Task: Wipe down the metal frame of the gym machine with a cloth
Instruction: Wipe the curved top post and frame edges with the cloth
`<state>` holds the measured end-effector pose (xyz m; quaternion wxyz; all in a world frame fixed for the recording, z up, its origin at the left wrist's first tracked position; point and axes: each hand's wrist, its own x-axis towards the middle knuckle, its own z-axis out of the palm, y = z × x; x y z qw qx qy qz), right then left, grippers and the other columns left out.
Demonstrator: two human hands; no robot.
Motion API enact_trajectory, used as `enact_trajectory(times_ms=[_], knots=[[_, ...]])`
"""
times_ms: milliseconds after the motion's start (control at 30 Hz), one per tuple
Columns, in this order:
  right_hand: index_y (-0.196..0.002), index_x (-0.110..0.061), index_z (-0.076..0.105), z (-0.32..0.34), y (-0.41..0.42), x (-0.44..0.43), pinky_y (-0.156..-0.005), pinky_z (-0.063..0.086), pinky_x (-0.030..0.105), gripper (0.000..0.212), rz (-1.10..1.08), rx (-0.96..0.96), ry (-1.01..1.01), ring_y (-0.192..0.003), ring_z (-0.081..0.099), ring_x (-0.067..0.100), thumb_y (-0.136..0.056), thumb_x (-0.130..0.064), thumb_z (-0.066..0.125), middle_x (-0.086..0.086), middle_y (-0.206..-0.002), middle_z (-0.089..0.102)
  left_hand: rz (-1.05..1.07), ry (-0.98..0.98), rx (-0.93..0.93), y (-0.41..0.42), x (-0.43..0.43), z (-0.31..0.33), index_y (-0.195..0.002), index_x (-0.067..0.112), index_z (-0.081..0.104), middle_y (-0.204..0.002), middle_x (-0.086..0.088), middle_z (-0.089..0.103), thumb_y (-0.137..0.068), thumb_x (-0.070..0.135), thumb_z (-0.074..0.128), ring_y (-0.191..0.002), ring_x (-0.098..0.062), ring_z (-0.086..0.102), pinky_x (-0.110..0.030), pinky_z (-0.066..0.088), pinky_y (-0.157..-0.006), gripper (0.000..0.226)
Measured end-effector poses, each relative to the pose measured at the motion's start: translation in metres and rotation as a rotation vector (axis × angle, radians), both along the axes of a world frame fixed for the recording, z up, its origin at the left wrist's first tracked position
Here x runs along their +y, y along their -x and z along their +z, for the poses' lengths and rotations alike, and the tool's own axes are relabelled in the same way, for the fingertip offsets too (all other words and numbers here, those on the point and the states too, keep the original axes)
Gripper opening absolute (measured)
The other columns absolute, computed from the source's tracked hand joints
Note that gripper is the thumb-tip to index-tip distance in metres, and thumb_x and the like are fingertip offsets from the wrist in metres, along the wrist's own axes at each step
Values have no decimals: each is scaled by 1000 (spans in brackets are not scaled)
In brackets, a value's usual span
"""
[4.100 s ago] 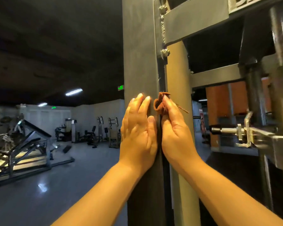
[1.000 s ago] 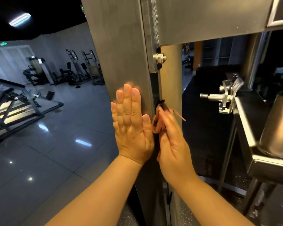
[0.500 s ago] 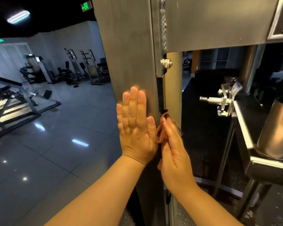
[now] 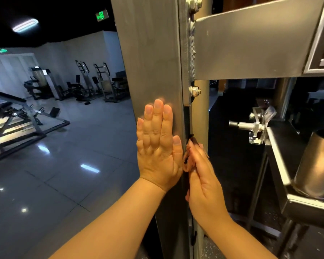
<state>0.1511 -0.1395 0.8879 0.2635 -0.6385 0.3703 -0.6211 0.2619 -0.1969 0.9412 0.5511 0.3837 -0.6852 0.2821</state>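
The post (image 4: 151,53) is brushed grey steel, the cloth (image 4: 187,162) at its edge rusty brown, the floor (image 4: 54,184) at eight o'clock glossy grey tile, and the sign (image 4: 102,15) at eleven o'clock glowing green.

both hands have slid up the grey metal upright post (image 4: 150,53): the left hand (image 4: 158,146), flat on its front, now reaches just below the lower silver bolt (image 4: 194,90); the right hand (image 4: 204,180), holding the small brown cloth (image 4: 188,162) against the side edge, has risen alongside.
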Motion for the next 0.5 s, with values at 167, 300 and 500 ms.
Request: enact_trajectory(times_ms=[167, 300, 500], knots=[[-148, -47, 36, 66, 1, -8, -127, 26, 43, 53, 75, -83, 2, -153, 21, 0, -107, -14, 34, -17, -164, 33, 13, 1, 16, -1, 7, 4, -156, 6, 24, -163, -13, 24, -110, 29, 24, -160, -20, 9, -47, 12, -130, 51], [-149, -47, 36, 61, -4, -3, -123, 33, 48, 57, 63, -101, 65, -153, 26, 4, -102, -14, 33, -22, -162, 33, 0, 44, 13, -1, 6, 29, -154, 4, 26, -162, -14, 24, -107, 21, 38, -160, -22, 9, -47, 12, -130, 51], [-147, -65, 26, -11, 1, 10, -118, 36, 55, 71, -10, 68, -65, -148, 40, 18, -109, -6, 32, -49, -152, 22, -19, -10, -13, 0, 2, 35, -156, -5, 21, -165, -26, 20, -105, 20, 30, -158, -23, 0, -50, 2, -129, 58]])
